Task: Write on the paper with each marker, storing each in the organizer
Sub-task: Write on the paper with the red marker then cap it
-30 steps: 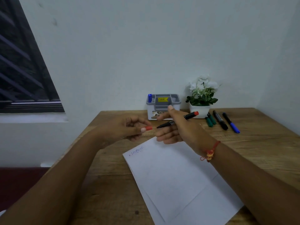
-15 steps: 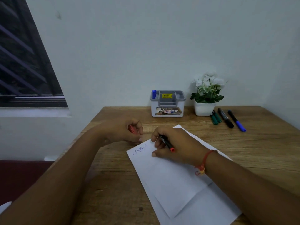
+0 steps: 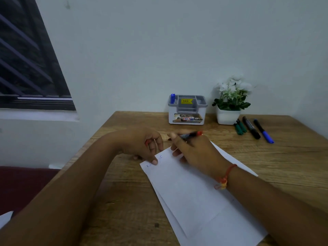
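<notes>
Red marker (image 3: pixel 190 134) gripped by right fingers (image 3: pixel 176 153), cap (image 3: pixel 146 142) by left fingers (image 3: pixel 154 153); organizer (image 3: pixel 187 110) beyond.

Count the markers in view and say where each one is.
6. A blue marker stands in the organizer. The right hand holds the red marker. Two green markers, a black marker and a second blue marker lie beside the flower pot. Others may hide inside the organizer.

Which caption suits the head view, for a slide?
Right hand holds red marker; left hand, gripping its cap, touches paper.
</notes>
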A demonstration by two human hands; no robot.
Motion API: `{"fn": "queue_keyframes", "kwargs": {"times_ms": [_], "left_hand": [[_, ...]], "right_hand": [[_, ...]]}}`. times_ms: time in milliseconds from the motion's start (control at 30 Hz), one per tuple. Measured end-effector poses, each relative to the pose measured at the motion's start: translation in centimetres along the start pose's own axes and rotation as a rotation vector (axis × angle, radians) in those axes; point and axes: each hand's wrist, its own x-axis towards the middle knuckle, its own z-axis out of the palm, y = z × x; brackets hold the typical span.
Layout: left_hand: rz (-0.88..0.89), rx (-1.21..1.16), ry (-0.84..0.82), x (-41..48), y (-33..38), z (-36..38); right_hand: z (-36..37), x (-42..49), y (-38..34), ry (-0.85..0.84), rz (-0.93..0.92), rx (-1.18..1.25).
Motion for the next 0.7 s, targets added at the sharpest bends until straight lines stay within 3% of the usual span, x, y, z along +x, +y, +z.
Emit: {"fn": "queue_keyframes", "kwargs": {"times_ms": [167, 700], "left_hand": [[0.019, -0.024, -0.001, 0.1, -0.2, 0.2], [0.039, -0.032, -0.050, 0.6, -0.7, -0.1]], "right_hand": [[0.4, -0.1, -0.6, -0.019, 0.168, 0.204], [0.5, 0.1, 0.4, 0.013, 0.168, 0.062]]}}
